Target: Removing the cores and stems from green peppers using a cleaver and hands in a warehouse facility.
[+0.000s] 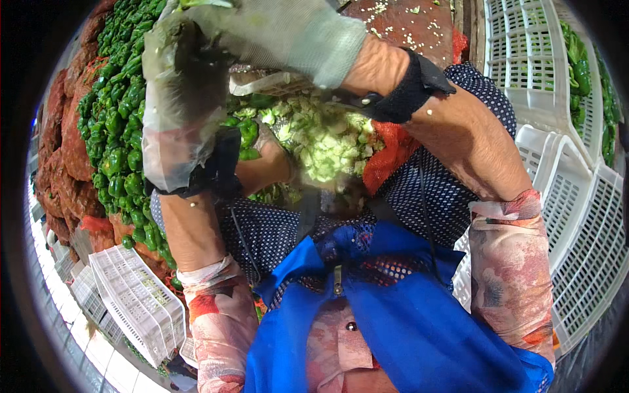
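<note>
Both my hands are raised close together at the upper left, in pale work gloves. My left hand (180,56), its glove wet and dirty, is closed; whatever it holds is hidden. Across it from the right reaches my right hand (282,36), its fingers bent and partly cut off by the upper edge. A pale green vegetable piece (206,2) shows at that edge by the fingers; which hand has it I cannot tell. Below the hands, between my legs, lies a heap of pale green pepper cores and scraps (327,147), with a few green peppers (249,134) beside it.
A large pile of green peppers (118,137) on red mesh sacks (65,157) stands at the left. White plastic crates (134,301) lie lower left; more white crates (527,52) line the right. Ahead is a reddish board (413,33) strewn with seeds.
</note>
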